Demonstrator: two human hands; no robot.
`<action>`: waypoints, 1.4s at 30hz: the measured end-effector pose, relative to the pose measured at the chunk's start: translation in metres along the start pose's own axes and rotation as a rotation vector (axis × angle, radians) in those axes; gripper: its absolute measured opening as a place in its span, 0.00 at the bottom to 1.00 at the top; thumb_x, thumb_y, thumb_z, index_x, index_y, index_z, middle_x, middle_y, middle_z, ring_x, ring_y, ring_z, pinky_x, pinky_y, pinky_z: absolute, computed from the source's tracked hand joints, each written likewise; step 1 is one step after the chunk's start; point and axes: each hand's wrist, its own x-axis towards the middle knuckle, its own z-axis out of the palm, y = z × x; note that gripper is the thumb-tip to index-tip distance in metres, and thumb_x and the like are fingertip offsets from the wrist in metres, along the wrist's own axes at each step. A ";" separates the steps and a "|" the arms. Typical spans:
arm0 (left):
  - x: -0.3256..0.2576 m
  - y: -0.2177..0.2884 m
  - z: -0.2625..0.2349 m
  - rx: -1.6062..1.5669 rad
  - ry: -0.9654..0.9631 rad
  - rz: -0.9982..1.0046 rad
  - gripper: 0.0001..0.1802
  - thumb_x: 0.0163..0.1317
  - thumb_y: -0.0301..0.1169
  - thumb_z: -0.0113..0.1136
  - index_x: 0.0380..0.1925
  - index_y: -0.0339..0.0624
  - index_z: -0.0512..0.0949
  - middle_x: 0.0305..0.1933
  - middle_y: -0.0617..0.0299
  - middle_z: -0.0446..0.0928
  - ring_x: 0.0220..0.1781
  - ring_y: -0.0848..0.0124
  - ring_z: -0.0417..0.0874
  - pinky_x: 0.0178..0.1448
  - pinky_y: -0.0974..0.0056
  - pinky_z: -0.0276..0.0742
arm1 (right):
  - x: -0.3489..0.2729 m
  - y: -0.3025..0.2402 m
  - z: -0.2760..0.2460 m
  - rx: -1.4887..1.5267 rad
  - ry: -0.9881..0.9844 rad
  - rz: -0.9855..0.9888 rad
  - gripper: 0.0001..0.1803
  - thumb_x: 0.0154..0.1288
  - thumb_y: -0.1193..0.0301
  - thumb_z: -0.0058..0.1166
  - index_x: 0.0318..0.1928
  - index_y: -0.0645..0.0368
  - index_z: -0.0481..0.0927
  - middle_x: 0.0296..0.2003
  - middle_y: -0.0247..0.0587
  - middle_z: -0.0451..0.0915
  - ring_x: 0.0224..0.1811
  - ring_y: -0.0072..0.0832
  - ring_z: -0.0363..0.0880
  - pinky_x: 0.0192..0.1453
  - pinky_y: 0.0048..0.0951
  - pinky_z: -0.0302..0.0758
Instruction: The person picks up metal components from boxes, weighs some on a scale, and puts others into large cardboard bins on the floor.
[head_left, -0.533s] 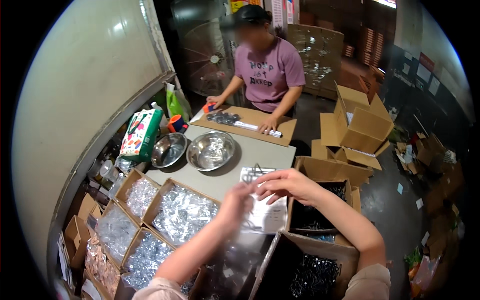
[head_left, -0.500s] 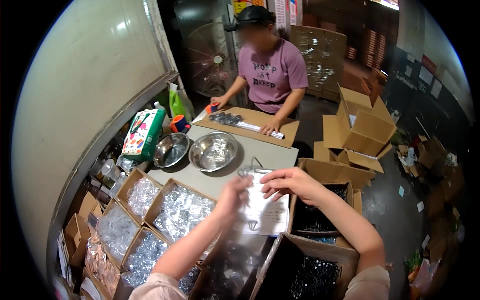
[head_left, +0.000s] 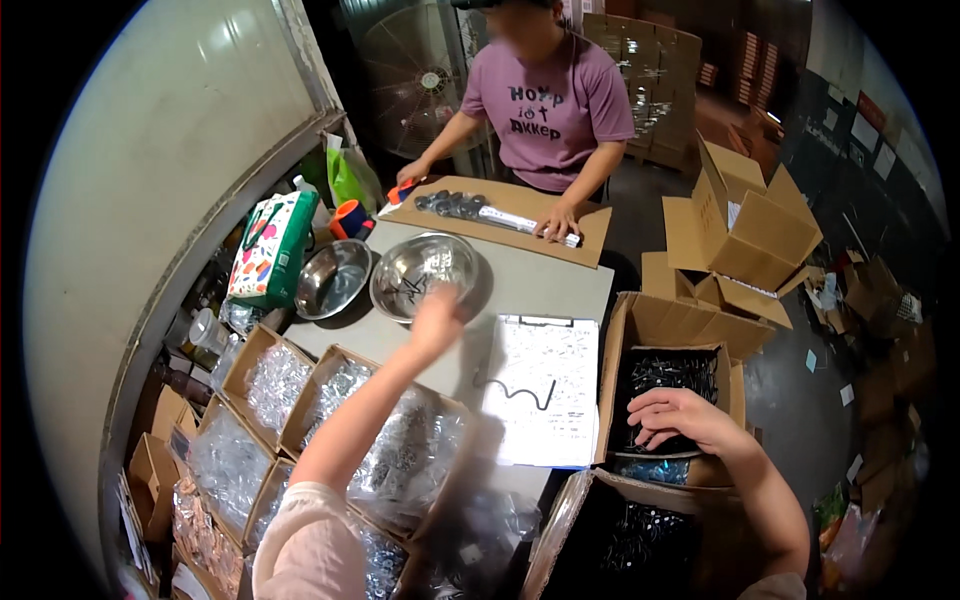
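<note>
My left hand point(head_left: 438, 322), smeared by motion, is at the near rim of a metal bowl point(head_left: 398, 262). Whether its fingers hold anything cannot be made out. Several dark thin pieces point(head_left: 408, 288) lie in that bowl beside a clear plastic packet. Over a cardboard box of black metal parts point(head_left: 665, 372), my right hand point(head_left: 682, 418) hovers with loosely bent fingers apart and nothing visible in them. Between my arms a clipboard with a printed sheet point(head_left: 540, 440) lies on the table, and a bent black wire piece point(head_left: 520, 393) rests across the paper.
Cartons of clear-bagged parts point(head_left: 400, 465) crowd the near left. A second metal bowl point(head_left: 335, 280) stands beside a green patterned bag point(head_left: 272, 250). Across the table point(head_left: 545, 290), a person holds an orange tape dispenser point(head_left: 402, 190) on a cardboard sheet point(head_left: 590, 220). Open cartons point(head_left: 765, 235) stand right.
My left hand has moved from the clipboard to the bowl, where dark pieces now show. My right hand has moved right, over the parts box. The wire piece on the clipboard is now uncovered.
</note>
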 end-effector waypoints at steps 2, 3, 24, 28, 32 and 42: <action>-0.028 0.033 0.006 0.060 -0.489 0.271 0.24 0.53 0.30 0.60 0.53 0.45 0.76 0.50 0.50 0.78 0.46 0.55 0.82 0.48 0.53 0.79 | 0.008 0.001 0.005 -0.024 -0.018 -0.018 0.16 0.68 0.73 0.53 0.54 0.68 0.76 0.46 0.46 0.80 0.42 0.31 0.83 0.47 0.28 0.81; -0.036 0.055 0.007 0.259 -0.692 0.385 0.24 0.52 0.30 0.61 0.53 0.46 0.76 0.51 0.50 0.78 0.47 0.55 0.83 0.48 0.53 0.79 | 0.012 -0.002 0.010 -0.037 -0.054 -0.003 0.15 0.68 0.72 0.54 0.52 0.67 0.78 0.45 0.46 0.81 0.42 0.29 0.83 0.47 0.27 0.81; -0.025 0.054 -0.009 0.206 -0.840 0.364 0.14 0.56 0.46 0.60 0.39 0.55 0.83 0.36 0.59 0.84 0.39 0.57 0.84 0.43 0.54 0.78 | 0.033 0.057 0.008 -0.833 -0.161 0.060 0.22 0.69 0.61 0.54 0.59 0.59 0.75 0.44 0.35 0.83 0.47 0.25 0.80 0.52 0.25 0.75; 0.003 0.005 -0.019 0.183 -0.253 0.003 0.14 0.50 0.44 0.63 0.25 0.45 0.80 0.27 0.52 0.81 0.32 0.52 0.83 0.37 0.50 0.79 | 0.033 0.055 0.002 -0.729 -0.165 0.156 0.23 0.69 0.61 0.53 0.59 0.60 0.75 0.45 0.37 0.84 0.48 0.27 0.81 0.53 0.26 0.75; 0.017 -0.020 -0.044 0.357 -0.213 -0.371 0.16 0.54 0.41 0.60 0.31 0.39 0.85 0.35 0.49 0.84 0.40 0.54 0.86 0.46 0.52 0.81 | 0.032 0.050 0.010 -0.834 -0.157 0.054 0.25 0.68 0.60 0.55 0.61 0.60 0.73 0.46 0.41 0.83 0.49 0.31 0.81 0.55 0.29 0.75; -0.178 0.070 -0.244 -0.556 -0.123 -0.513 0.11 0.70 0.31 0.55 0.44 0.38 0.81 0.32 0.65 0.82 0.31 0.78 0.81 0.35 0.71 0.78 | -0.001 0.018 0.027 -0.189 0.188 -0.418 0.09 0.68 0.75 0.53 0.45 0.65 0.80 0.37 0.40 0.83 0.36 0.23 0.83 0.42 0.22 0.78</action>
